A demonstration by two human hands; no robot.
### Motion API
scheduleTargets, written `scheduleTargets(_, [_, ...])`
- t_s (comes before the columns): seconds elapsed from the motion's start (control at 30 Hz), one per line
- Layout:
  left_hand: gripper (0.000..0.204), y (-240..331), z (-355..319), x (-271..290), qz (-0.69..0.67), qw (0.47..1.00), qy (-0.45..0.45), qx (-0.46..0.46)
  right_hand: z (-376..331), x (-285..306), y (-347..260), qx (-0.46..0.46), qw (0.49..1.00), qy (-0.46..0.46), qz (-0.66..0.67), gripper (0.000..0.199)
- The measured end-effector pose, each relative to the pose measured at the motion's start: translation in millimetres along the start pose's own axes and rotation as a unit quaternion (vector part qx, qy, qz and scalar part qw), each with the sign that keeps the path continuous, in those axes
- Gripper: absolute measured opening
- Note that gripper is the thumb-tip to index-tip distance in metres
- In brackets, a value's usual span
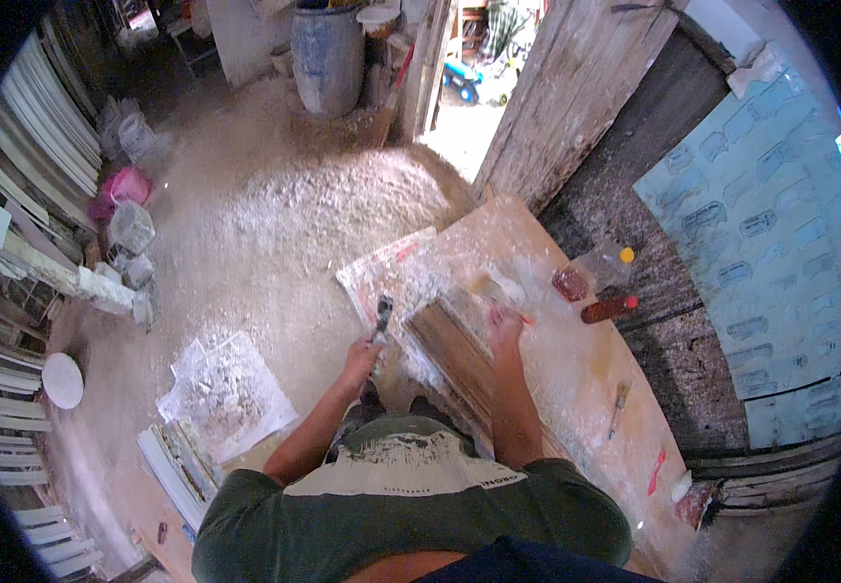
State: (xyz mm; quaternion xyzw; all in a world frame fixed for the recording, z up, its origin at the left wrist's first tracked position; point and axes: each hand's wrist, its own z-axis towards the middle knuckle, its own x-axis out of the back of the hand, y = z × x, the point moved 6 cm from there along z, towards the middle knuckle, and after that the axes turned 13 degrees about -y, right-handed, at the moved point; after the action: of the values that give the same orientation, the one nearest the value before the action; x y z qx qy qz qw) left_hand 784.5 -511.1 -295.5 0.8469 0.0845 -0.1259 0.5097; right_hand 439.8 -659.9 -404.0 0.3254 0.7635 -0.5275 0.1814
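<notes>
My left hand [360, 360] is closed around a short hand tool with a dark head [383, 311]; its exact kind is too small to tell. The tool points away from me, left of a long brown wooden board with lengthwise grooves [445, 342]. That board lies slantwise on the dusty workbench [576, 389]. Beyond its far right edge, my right hand [505, 324] has its fingers bent together, and what they hold, if anything, is unclear. A small orange-red bit shows beside those fingers. A crumpled whitish piece [510, 288] lies just past them.
Two bottles, one clear with a yellow cap [600, 267] and one dark red [607, 309], lie at the bench's right edge. A brush [619, 408] rests nearer. A powder-covered white sheet [226, 394] is at left. Pale strips line the left wall; a blue barrel [328, 60] stands far off.
</notes>
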Motion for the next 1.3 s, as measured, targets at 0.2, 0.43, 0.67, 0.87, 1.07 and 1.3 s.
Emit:
scheduleTargets(0.2, [0.044, 5, 18, -55, -0.005, 0.992, -0.117, 0.039, -46, 119, -97, 0.143, 0.974, 0.132, 0.114, 0.027])
scheduleTargets(0.43, [0.035, 11, 43, -119, 0.077, 0.975, -0.206, 0.035, -83, 140, -88, 0.092, 0.942, -0.284, 0.154, 0.015])
scheduleTargets(0.67, [0.040, 3, 48, -187, 0.197, 0.941, -0.275, -0.024, -143, -58, -10, -0.200, 0.967, -0.158, -0.016, 0.029])
scheduleTargets(0.87, [0.044, 2, 45, -196, 0.157, 0.933, -0.319, 0.051, -87, 10, -20, -0.143, 0.947, -0.085, -0.275, 0.026])
scheduleTargets(1.07, [0.045, -33, 52, -131, 0.158, 0.964, -0.215, 0.001, -3, 208, -28, 0.005, 0.841, -0.063, -0.537, 0.022])
scheduleTargets(1.3, [0.036, -51, -46, -24, 0.027, 0.994, 0.099, -0.034, -31, 110, -76, -0.066, 0.910, 0.001, -0.410, 0.021])
